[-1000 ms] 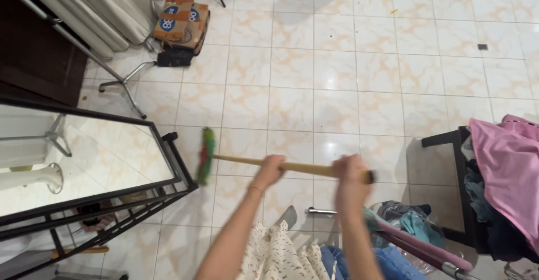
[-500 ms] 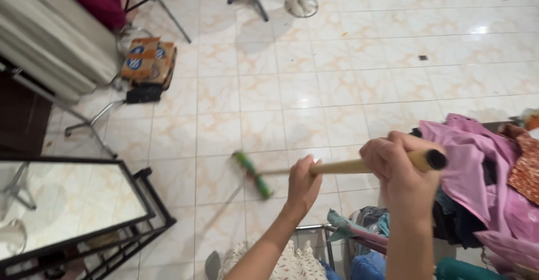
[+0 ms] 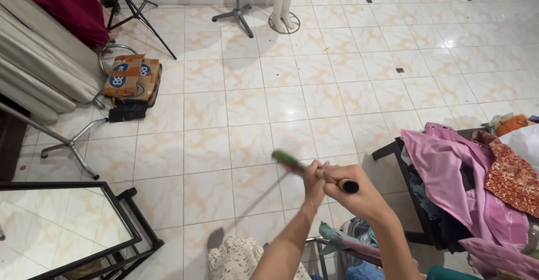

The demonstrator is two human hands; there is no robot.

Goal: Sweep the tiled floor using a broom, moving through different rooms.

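Both hands are clamped on a wooden broom handle (image 3: 331, 178) held above the tiled floor (image 3: 252, 106): the right hand (image 3: 359, 193) is fisted around its black-capped end, the left hand (image 3: 314, 183) grips just ahead of it. The green broom head (image 3: 287, 160) blurs beyond the left hand. Right of the broom lies pink cloth (image 3: 449, 167) on a dark rack; left of it stands a black-framed mirror (image 3: 62, 229)

A tailoring room — mannequin stand (image 3: 282, 11), heaped fabrics (image 3: 449, 173), mirror (image 3: 50, 224).
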